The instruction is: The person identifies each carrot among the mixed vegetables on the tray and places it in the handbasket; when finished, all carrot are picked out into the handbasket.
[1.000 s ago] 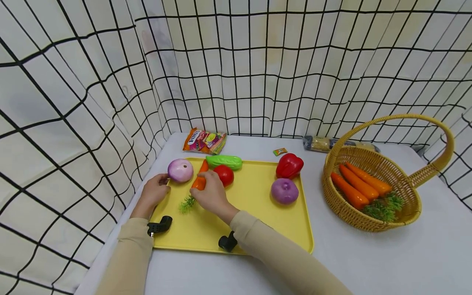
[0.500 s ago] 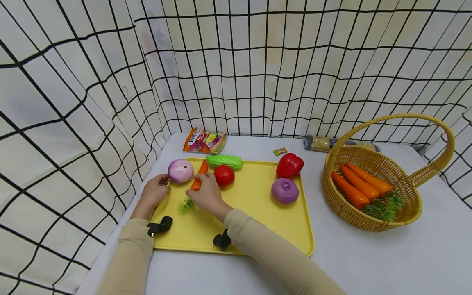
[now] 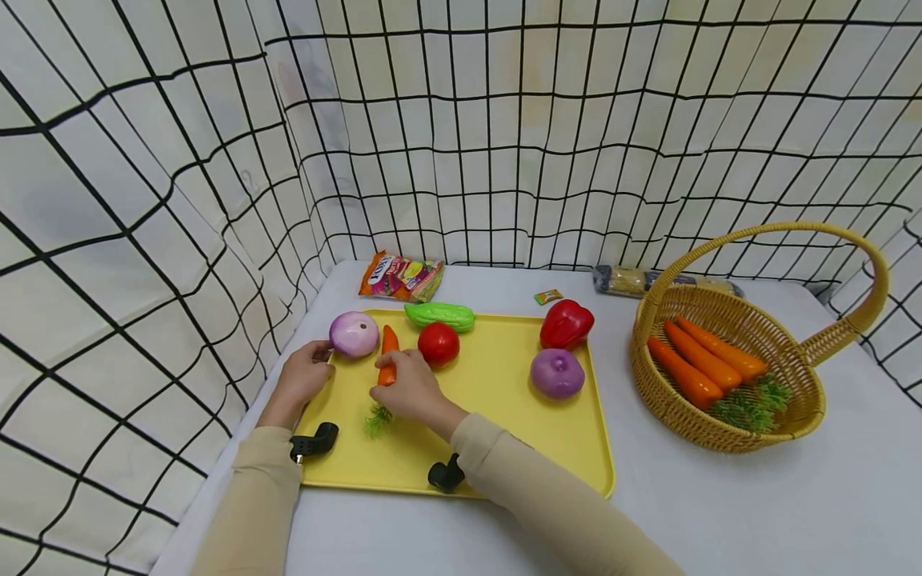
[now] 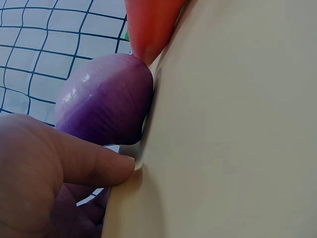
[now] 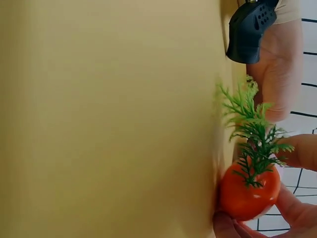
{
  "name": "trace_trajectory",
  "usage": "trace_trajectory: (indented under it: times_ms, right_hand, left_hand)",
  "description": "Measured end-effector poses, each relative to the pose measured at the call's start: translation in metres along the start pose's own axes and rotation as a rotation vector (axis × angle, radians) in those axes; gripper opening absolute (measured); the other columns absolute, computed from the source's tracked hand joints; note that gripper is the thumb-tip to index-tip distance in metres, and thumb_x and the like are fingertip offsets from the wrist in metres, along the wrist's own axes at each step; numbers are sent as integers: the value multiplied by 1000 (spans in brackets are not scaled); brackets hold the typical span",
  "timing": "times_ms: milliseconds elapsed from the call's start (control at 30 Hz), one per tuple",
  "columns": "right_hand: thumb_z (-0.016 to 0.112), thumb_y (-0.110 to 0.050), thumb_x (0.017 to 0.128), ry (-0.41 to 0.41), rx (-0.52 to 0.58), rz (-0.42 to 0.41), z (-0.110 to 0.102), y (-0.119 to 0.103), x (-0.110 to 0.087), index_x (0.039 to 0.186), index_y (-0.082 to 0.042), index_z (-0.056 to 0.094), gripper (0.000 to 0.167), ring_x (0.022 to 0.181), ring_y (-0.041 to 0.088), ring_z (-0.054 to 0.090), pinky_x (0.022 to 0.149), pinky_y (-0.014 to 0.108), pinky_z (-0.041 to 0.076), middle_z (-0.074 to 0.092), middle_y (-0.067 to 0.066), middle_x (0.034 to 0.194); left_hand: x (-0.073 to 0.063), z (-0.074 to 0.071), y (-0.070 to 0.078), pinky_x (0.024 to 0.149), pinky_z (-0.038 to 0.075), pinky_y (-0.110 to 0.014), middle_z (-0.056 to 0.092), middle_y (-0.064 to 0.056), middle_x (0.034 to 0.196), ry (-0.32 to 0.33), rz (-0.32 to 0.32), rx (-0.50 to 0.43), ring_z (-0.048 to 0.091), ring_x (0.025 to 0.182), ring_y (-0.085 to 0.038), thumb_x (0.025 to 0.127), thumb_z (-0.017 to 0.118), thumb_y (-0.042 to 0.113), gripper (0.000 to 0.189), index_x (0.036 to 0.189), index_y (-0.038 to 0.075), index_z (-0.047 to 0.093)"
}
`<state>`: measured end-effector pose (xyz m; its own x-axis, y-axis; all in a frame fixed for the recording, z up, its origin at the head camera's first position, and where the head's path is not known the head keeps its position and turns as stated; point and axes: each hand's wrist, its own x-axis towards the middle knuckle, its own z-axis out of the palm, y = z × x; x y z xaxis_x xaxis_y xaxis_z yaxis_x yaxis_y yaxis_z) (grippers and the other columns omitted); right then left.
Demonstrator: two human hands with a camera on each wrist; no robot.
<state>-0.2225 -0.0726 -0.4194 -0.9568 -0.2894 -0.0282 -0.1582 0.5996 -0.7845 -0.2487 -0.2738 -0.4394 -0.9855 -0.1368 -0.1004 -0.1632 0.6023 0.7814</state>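
Observation:
My right hand (image 3: pixel 413 386) holds an orange carrot (image 3: pixel 390 344) on the yellow tray (image 3: pixel 504 432), its tip pointing away from me. The right wrist view shows the fingers round the carrot's thick end (image 5: pixel 250 196), with its green leaves (image 3: pixel 378 419) sticking out toward me. At the tray's left edge, my left hand (image 3: pixel 302 376) grips the rim, thumb (image 4: pixel 99 163) on top and fingers partly hidden outside. Just beyond that thumb sits a purple onion (image 4: pixel 111 99). A red tomato (image 3: pixel 438 345) lies right of the carrot, and a green cucumber (image 3: pixel 439 317) lies behind the tomato.
A red bell pepper (image 3: pixel 566 324) and another purple onion (image 3: pixel 557 374) sit on the tray's right side. Right of it stands a wicker basket (image 3: pixel 659 412) with several carrots (image 3: pixel 702 356). Behind are a snack bag (image 3: pixel 402 277), a small packet (image 3: pixel 548 296) and a long package (image 3: pixel 627 280).
My right hand has drawn the carrot slightly toward me and turned it straighter, its leaves swinging right. The tomato has shifted slightly right. My left hand stays on the tray rim.

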Motion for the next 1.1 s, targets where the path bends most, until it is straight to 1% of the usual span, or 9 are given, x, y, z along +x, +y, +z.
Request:
trace_trajectory:
  times_ms: [100,267,500,767,933,1100]
  right_hand:
    - [77,-19,81,-28,-19,-20,-6,3,-5,110,-14,67,32,98,16,48,77,24,45,54,5,117]
    - [80,-16,79,-60,-11,-51,-14,7,-10,109,-13,68,33,96,17,48,74,22,46,55,3,110]
    - [78,-10,76,-73,-3,-79,-20,15,-15,105,-13,69,31,95,17,48,74,22,45,55,3,107]
    - [74,-9,78,-45,99,-62,-31,16,-26,105,-16,68,28,96,19,50,76,27,50,54,4,113]
    - [72,-9,79,0,155,-94,-42,17,-33,106,-17,67,29,98,20,52,78,29,51,54,3,115]
    - [70,-8,79,58,241,-106,-56,21,-42,105,-17,67,28,99,23,52,79,33,51,54,4,116]
  left_hand:
    - [1,1,2,102,35,-46,48,-27,137,-2,-5,-2,43,124,-36,87,45,2,56,143,-5,41]
    - [0,0,1,102,35,-46,47,-27,137,-3,-12,-2,43,123,-36,88,45,2,56,143,-6,40]
    - [-1,0,2,104,34,-48,47,-27,137,-7,-12,8,43,124,-37,89,46,2,56,143,-6,40]
    - [-1,1,1,103,34,-47,50,-28,132,5,10,25,45,119,-37,87,48,2,55,141,-8,42]
    - [1,1,1,104,33,-48,50,-28,132,11,23,34,45,120,-37,87,48,1,54,140,-9,43]
    - [1,1,0,105,33,-48,50,-29,132,15,23,37,45,121,-38,87,48,2,54,140,-9,43]
